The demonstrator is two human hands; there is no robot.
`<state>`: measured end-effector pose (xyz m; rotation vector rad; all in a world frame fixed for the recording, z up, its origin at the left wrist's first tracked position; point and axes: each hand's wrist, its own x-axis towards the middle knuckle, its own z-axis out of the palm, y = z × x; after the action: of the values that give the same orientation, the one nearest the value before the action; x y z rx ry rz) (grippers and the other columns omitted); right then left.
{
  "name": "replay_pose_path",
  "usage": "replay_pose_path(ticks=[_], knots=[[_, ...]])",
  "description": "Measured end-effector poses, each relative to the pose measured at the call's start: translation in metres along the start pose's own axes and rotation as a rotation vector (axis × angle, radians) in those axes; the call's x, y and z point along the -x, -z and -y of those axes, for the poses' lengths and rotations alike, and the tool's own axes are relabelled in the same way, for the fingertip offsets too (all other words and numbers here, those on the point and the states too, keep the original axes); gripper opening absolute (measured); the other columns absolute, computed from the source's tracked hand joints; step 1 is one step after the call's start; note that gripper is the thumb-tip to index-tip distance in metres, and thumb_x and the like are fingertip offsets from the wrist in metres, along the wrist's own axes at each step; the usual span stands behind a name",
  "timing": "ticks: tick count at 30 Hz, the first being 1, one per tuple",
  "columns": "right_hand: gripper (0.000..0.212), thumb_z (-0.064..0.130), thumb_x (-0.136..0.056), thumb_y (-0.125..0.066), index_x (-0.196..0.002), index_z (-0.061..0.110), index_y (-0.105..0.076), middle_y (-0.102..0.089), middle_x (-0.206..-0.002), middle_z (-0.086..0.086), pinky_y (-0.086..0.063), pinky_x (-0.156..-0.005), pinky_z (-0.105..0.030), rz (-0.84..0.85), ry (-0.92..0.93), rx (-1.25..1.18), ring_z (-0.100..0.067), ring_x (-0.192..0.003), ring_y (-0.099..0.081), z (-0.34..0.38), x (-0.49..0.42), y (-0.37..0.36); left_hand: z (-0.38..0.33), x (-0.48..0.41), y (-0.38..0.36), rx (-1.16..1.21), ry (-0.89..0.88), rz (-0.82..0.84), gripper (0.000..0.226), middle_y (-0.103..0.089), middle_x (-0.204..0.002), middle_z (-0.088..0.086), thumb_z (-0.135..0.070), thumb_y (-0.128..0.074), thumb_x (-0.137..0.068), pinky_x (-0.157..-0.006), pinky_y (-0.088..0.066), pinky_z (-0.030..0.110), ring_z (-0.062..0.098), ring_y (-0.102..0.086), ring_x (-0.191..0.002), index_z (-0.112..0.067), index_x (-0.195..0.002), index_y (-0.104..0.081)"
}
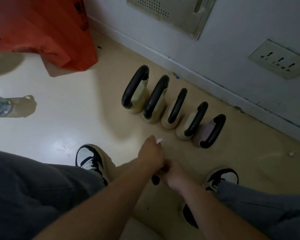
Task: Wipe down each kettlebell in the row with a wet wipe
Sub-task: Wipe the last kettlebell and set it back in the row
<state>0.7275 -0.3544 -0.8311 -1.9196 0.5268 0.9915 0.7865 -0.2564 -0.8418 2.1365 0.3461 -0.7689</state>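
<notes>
near the kettlebell row, left hand fingers pinch a wet wipe; right hand fingers' state unclear.

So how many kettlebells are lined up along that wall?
5, in a row on the floor by the wall: the far kettlebell, second, middle, fourth, and the nearest, pinkish one. None seem hidden.
</notes>
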Motion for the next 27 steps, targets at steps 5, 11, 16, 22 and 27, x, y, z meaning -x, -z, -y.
replay_pose_path(ticks=[5,11,16,22,27], knots=[[0.026,0.0,-0.104,-0.047,-0.107,0.009,-0.071,-0.065,-0.08,0.0,-0.062,-0.074,-0.03,-0.02,0.082,0.129,-0.01,-0.074,-0.071,-0.003,-0.003,-0.001,0.005,0.037,-0.013,0.161,-0.121,-0.12,0.042,-0.051,-0.145,-0.002,-0.02,-0.037,-0.102,-0.111,-0.038,0.027,0.017,-0.05,-0.133,-0.017,-0.143,-0.048],[0.017,0.026,-0.098,-0.061,-0.109,0.027,-0.073,-0.071,-0.096,0.006,-0.051,-0.064,-0.022,0.006,-0.02,0.006,-0.018,-0.093,-0.068,-0.001,-0.004,-0.005,-0.009,-0.022,-0.005,-0.073,0.139,0.031,0.036,-0.06,-0.128,0.012,-0.025,-0.038,-0.101,-0.091,-0.049,0.034,0.03,-0.059,-0.112,-0.006,-0.126,-0.055],[0.025,0.004,-0.106,-0.05,-0.092,0.009,-0.071,-0.068,-0.067,-0.001,-0.051,-0.053,-0.019,0.015,0.008,-0.068,-0.011,-0.061,-0.065,-0.003,-0.002,-0.001,0.0,0.053,-0.023,-0.084,-0.076,-0.042,0.065,-0.006,-0.167,0.018,-0.011,-0.038,-0.103,-0.123,-0.02,0.039,0.033,-0.018,-0.152,0.0,-0.159,-0.006],[0.009,0.024,-0.096,-0.065,-0.096,0.032,-0.069,-0.072,-0.094,0.007,-0.054,-0.077,-0.03,-0.01,0.009,-0.041,-0.018,-0.093,-0.069,-0.004,-0.004,-0.01,0.007,-0.026,0.001,-0.273,-0.112,0.185,0.045,-0.037,-0.154,0.015,-0.029,-0.038,-0.106,-0.116,-0.031,0.035,0.028,-0.035,-0.142,-0.005,-0.143,-0.047],[0.009,0.03,-0.098,-0.061,-0.092,0.037,-0.064,-0.067,-0.09,0.012,-0.047,-0.066,-0.023,-0.023,0.007,-0.023,-0.009,-0.084,-0.064,-0.008,-0.003,-0.011,0.024,-0.026,0.015,-0.811,-0.726,0.213,0.036,-0.063,-0.106,0.006,-0.03,-0.041,-0.102,-0.103,-0.036,0.031,0.025,-0.056,-0.105,-0.011,-0.1,-0.072]])
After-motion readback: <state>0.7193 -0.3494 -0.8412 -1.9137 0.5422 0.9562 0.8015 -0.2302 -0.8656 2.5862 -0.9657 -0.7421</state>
